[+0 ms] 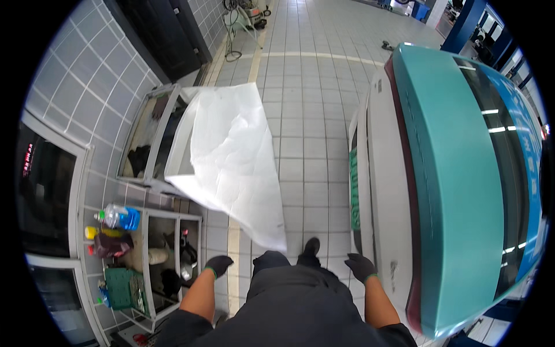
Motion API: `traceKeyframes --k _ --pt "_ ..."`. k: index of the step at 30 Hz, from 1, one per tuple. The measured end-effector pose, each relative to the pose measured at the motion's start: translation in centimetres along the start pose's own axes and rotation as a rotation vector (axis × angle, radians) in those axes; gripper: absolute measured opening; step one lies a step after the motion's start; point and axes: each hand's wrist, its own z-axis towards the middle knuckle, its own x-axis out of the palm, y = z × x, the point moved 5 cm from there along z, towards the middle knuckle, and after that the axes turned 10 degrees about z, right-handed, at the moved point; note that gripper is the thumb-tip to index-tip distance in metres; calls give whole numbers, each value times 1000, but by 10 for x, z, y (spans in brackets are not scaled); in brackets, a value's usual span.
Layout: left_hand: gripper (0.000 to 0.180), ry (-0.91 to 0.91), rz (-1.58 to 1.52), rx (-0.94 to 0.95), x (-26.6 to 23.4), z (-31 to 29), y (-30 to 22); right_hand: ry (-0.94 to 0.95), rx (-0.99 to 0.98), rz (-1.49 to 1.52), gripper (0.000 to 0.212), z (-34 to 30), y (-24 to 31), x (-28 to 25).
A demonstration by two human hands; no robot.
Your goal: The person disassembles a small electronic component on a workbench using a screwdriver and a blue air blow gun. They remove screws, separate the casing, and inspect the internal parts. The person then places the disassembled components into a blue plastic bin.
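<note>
My left hand (218, 265), in a dark glove, hangs loosely beside the near shelf rack. Its fingers are slightly bent, and nothing shows in them. On the other side of my body, my right hand (361, 267), also gloved, is near the rear bumper (384, 173) of a teal and white car. The thumb and fingers there look apart, without anything held. Ahead of my legs a large creased white sheet (231, 144) drapes over the far shelf rack (155, 136) and spreads above the tiled floor. Neither hand touches the sheet.
The near rack (173, 217) holds a bottle of blue liquid (122, 217), a dark red jug (113, 244) and a green crate (118, 288). The car (436, 173) bounds the right side. A tiled walkway (315, 144) runs between. Cables (232, 34) and blue posts (464, 26) stand farther off.
</note>
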Motion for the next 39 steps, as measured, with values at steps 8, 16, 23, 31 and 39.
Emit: traceKeyframes --k 8,16,23,31,39 --pt "38 97 59 151 -44 128 4 -5 -17 117 62 297 157 -187" --pt "35 892 -906 -988 -143 299 97 -81 149 -16 61 492 158 -321" --pt "32 -396 -374 -204 -558 615 237 -271 446 235 55 625 176 -425" --pt "43 -215 -672 -394 -757 861 236 -251 353 228 58 844 103 -507" --pt "29 290 -1122 -695 -783 997 166 -317 294 194 65 1060 182 -821"
